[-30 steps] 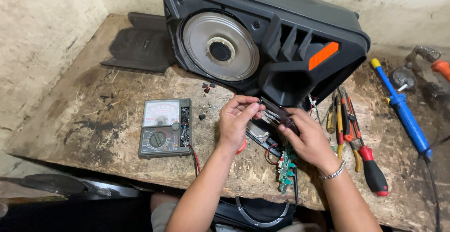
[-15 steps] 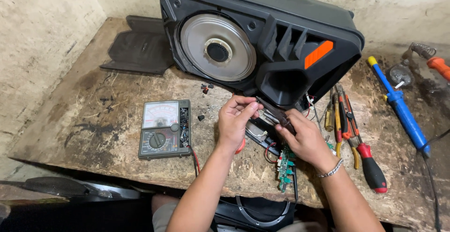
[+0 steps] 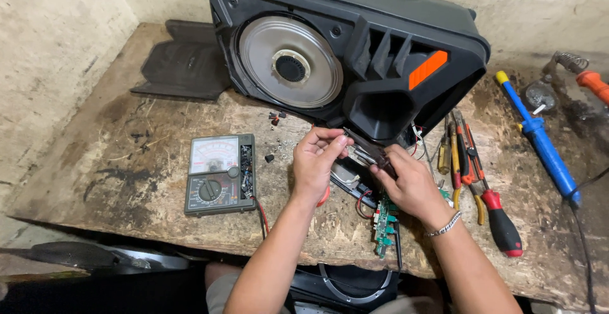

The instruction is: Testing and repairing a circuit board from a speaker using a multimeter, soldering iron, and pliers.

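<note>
Head view, left hand: the left hand [image 3: 315,165] pinches the upper end of a thin dark strip [image 3: 370,151] between thumb and fingertips.
Right hand: the right hand [image 3: 411,184] grips the strip's lower end, fingers curled tight.
Strip: held above the workbench [image 3: 127,162], just in front of the speaker [image 3: 355,47]; its long axis slants from upper left to lower right.
Nearby: a meter [image 3: 219,174] lies left; a green circuit board [image 3: 383,225] sits below the hands; pliers [image 3: 472,168] and a red-handled screwdriver [image 3: 501,225] lie right.
</note>
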